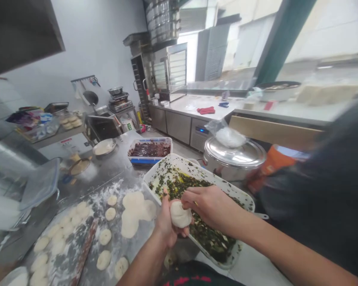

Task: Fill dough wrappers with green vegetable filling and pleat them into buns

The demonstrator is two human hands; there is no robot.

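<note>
A pale, rounded dough bun (179, 214) rests in my left hand (166, 222), whose fingers curl under and around it. From the right, my right hand (203, 202) pinches the bun's upper edge with its fingertips. Both hands are over the near side of a white tub (244, 198) of chopped dark green filling (211, 234). Flat rolled dough wrappers (134, 210) overlap on the floured steel table to the left. Small dough pieces (105, 237) lie beside them, near a wooden rolling pin (85, 250).
Beyond the tub sits a container of dark red paste (150, 149). A large lidded steel pot (235, 153) with a plastic bag on top stands behind it. More dough pieces (58, 238) lie at the left, and a person in dark clothing (325, 190) is close on the right.
</note>
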